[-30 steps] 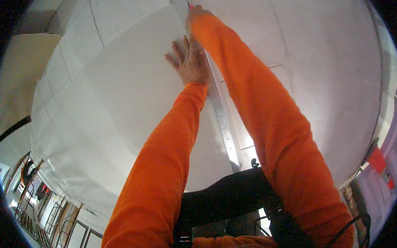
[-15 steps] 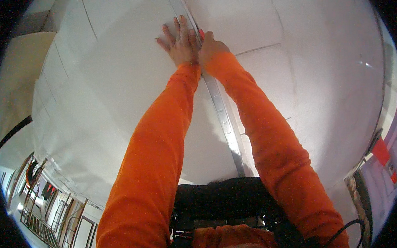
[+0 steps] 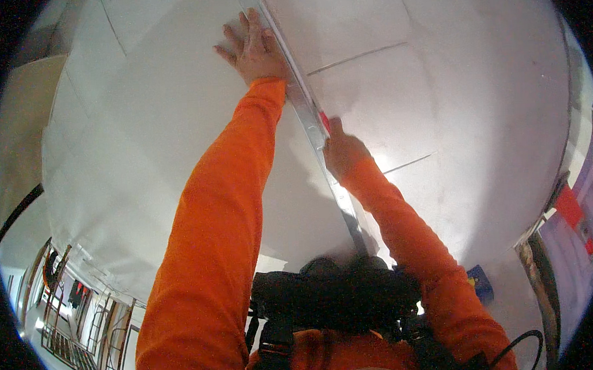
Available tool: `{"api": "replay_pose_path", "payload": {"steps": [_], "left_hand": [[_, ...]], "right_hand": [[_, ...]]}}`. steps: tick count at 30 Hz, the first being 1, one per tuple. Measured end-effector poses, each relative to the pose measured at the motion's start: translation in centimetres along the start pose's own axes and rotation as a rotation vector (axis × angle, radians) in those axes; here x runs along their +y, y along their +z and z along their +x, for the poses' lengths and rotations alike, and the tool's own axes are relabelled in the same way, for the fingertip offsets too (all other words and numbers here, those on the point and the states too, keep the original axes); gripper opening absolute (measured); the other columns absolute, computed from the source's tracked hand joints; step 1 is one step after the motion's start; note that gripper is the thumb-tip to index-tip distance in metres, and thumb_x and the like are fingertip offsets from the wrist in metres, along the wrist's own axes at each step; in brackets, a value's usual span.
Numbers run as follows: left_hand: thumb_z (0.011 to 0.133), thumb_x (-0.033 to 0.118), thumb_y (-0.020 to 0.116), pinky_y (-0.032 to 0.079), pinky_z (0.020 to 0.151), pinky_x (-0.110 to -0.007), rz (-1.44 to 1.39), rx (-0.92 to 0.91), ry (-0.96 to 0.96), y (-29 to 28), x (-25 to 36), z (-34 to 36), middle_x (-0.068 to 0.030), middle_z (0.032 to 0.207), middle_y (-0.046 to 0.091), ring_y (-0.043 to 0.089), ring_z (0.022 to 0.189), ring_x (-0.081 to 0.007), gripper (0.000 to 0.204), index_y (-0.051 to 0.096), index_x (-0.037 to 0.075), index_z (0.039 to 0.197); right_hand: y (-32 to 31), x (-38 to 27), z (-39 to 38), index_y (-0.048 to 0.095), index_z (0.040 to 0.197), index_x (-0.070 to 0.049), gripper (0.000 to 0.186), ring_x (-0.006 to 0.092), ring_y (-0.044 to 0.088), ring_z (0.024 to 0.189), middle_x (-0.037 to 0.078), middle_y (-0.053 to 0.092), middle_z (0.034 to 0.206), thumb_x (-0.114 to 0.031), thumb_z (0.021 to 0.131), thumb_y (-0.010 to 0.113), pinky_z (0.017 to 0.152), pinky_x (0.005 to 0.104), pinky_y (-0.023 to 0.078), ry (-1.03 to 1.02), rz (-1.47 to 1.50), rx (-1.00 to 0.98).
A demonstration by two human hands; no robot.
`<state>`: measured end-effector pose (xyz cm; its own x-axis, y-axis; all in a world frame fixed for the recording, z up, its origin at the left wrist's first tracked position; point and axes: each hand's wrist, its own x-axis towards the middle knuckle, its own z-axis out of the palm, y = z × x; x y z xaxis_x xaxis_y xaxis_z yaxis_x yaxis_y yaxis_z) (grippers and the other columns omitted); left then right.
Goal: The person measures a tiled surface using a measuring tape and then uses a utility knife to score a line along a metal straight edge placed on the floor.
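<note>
A large whitish board (image 3: 181,117) lies flat in front of me. Across it runs a long silvery metal strip (image 3: 304,108) with a row of small marks or holes, slanting from the top middle to near my body. My left hand (image 3: 256,56) presses flat beside the strip's far part, fingers spread. Closer to me, my right hand (image 3: 345,151) is closed around a red utility knife (image 3: 325,119), which lies against the strip's right edge. Its blade is hidden from view.
Thin dark lines (image 3: 357,58) mark the board right of the strip. Black gear (image 3: 334,296) hangs at my front. A blue and yellow object (image 3: 479,284) lies beyond my right arm. Brown metal frames (image 3: 58,341) stand at lower left, a red item (image 3: 570,207) at right.
My right hand has drawn the knife toward me along the strip's right edge, away from my left hand. The left hand stays flat; the view has shifted slightly.
</note>
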<state>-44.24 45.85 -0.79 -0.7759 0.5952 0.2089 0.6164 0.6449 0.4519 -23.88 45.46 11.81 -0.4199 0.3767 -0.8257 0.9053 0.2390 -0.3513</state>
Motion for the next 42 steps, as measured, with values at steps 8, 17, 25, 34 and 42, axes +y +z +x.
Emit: {"api": "replay_pose_path", "payload": {"steps": [8, 17, 25, 34, 42], "left_hand": [[0.095, 0.032, 0.044, -0.007, 0.111, -0.057, -0.005, -0.001, -0.013, -0.4, 0.2, 0.2, -0.0021, 0.144, 0.043, 0.022, 0.14, -0.0354, 0.049, 0.04, 0.022, 0.142], [0.094, 0.034, 0.039, -0.004, 0.11, -0.062, 0.019, -0.059, 0.002, -0.2, -0.1, 0.6, -0.0082, 0.147, 0.038, 0.018, 0.14, -0.038, 0.051, 0.037, 0.018, 0.143], [0.101, 0.026, 0.033, -0.006, 0.114, -0.05, 0.25, -0.23, -0.037, -1.4, 1.4, 1.2, -0.0081, 0.155, 0.018, 0.009, 0.144, -0.0312, 0.052, 0.017, 0.02, 0.15], [0.095, 0.033, 0.038, -0.003, 0.112, -0.059, 0.11, -0.034, 0.014, -0.4, -2.4, 1.0, -0.0071, 0.147, 0.037, 0.016, 0.141, -0.0369, 0.05, 0.036, 0.02, 0.143], [0.096, 0.029, 0.038, -0.001, 0.112, -0.059, 0.08, -0.122, -0.042, -0.4, 0.1, -0.2, -0.0047, 0.146, 0.039, 0.017, 0.141, -0.0365, 0.049, 0.034, 0.021, 0.144]], "right_hand": [[-2.6, -0.3, 2.7, 0.039, 0.113, -0.001, 0.028, 0.0466, 0.062, 0.084, 0.03, 0.063, 0.089, -0.018, 0.091, 0.042, 0.076, 0.0524, 0.05, -0.224, 0.168, 0.213], [-5.4, -7.3, 9.1, 0.037, 0.114, 0.003, 0.038, 0.0496, 0.06, 0.089, 0.036, 0.06, 0.093, -0.027, 0.092, 0.044, 0.081, 0.0523, 0.048, -0.203, 0.058, 0.117], [-1.0, -1.4, -0.5, 0.034, 0.119, 0.003, 0.034, 0.0474, 0.06, 0.092, 0.031, 0.062, 0.094, -0.02, 0.094, 0.036, 0.078, 0.0535, 0.048, 0.129, 0.147, -0.088], [5.2, 8.6, -8.5, 0.036, 0.119, -0.002, 0.031, 0.047, 0.062, 0.072, 0.029, 0.061, 0.075, -0.016, 0.092, 0.044, 0.063, 0.0545, 0.051, 0.146, 0.049, -0.219], [-6.4, -4.4, 8.2, 0.042, 0.113, 0.001, 0.027, 0.0462, 0.061, 0.086, 0.028, 0.062, 0.091, -0.017, 0.093, 0.039, 0.077, 0.0524, 0.048, -0.204, 0.1, 0.211]]}}
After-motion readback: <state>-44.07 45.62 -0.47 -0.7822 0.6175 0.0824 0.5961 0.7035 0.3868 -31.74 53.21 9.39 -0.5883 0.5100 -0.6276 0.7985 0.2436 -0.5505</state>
